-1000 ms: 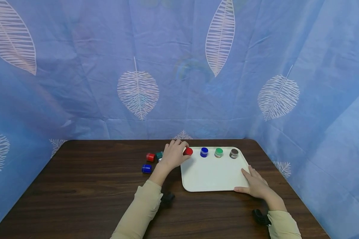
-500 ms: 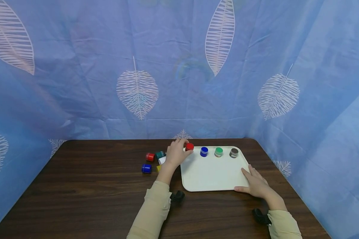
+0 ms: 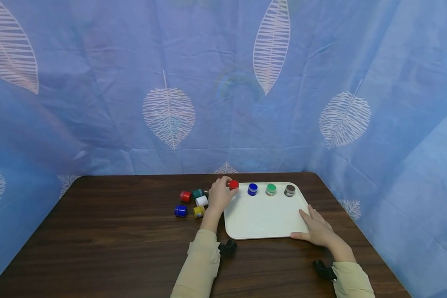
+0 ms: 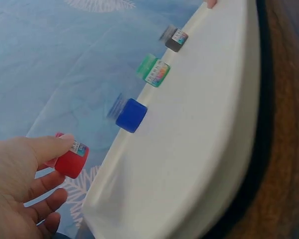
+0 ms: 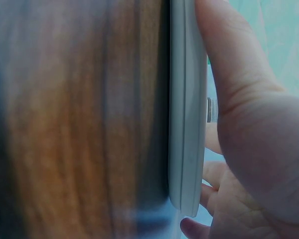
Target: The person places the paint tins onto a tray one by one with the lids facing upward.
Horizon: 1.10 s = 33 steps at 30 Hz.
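Note:
My left hand (image 3: 220, 194) pinches a small red paint jar (image 3: 234, 185) between thumb and fingers at the tray's back left corner. In the left wrist view the red jar (image 4: 72, 162) shows a printed label under the thumb. A blue jar (image 3: 252, 189), a green jar (image 3: 270, 189) and a dark brown jar (image 3: 289, 191) stand in a row along the back edge of the white tray (image 3: 266, 217). My right hand (image 3: 318, 229) rests spread at the tray's front right corner, thumb at the front rim, fingers along the right side.
Left of the tray, on the dark wooden table (image 3: 108, 240), several jars lie in a loose group: red (image 3: 185, 196), teal (image 3: 197, 193), white (image 3: 201, 201), blue (image 3: 180, 211) and yellow (image 3: 198, 212). A blue leaf-print cloth (image 3: 223, 120) hangs behind the table.
My left hand has moved a little right and forward with the red jar, to the tray's back left corner, uncovering the white and yellow jars. The right hand keeps its place.

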### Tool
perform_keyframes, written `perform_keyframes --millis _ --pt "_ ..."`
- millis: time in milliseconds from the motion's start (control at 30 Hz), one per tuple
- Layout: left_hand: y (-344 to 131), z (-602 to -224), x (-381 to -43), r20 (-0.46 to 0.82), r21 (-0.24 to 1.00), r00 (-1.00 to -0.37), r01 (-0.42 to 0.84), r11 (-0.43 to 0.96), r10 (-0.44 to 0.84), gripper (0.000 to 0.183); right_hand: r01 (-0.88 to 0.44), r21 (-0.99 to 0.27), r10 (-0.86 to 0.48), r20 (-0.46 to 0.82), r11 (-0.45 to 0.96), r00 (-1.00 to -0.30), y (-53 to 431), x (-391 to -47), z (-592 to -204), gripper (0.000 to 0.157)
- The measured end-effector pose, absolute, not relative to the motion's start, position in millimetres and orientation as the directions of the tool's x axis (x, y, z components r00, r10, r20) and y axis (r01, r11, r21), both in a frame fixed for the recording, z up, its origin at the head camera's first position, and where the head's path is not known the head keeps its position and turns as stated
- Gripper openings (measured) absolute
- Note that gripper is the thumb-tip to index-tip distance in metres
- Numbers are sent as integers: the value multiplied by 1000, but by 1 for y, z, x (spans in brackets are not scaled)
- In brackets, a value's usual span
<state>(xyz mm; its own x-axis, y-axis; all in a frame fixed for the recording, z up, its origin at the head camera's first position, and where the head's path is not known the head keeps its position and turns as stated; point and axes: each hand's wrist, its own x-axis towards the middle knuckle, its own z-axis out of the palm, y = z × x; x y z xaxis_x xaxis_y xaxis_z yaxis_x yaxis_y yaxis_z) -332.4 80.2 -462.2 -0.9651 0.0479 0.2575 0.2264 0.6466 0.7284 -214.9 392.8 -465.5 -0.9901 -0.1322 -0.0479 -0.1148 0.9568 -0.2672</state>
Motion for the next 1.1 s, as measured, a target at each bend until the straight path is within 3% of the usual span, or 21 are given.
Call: perform_keyframes --millis 667,1100 --pt "83 -479 -337 384 529 -920 292 797 82 38 -112 -283 -129 -45 952 -991 391 -213 -463 103" --pt "86 -478 -337 325 467 -943 231 854 77 42 -105 -281 -128 -62 954 -990 393 -214 -465 104"
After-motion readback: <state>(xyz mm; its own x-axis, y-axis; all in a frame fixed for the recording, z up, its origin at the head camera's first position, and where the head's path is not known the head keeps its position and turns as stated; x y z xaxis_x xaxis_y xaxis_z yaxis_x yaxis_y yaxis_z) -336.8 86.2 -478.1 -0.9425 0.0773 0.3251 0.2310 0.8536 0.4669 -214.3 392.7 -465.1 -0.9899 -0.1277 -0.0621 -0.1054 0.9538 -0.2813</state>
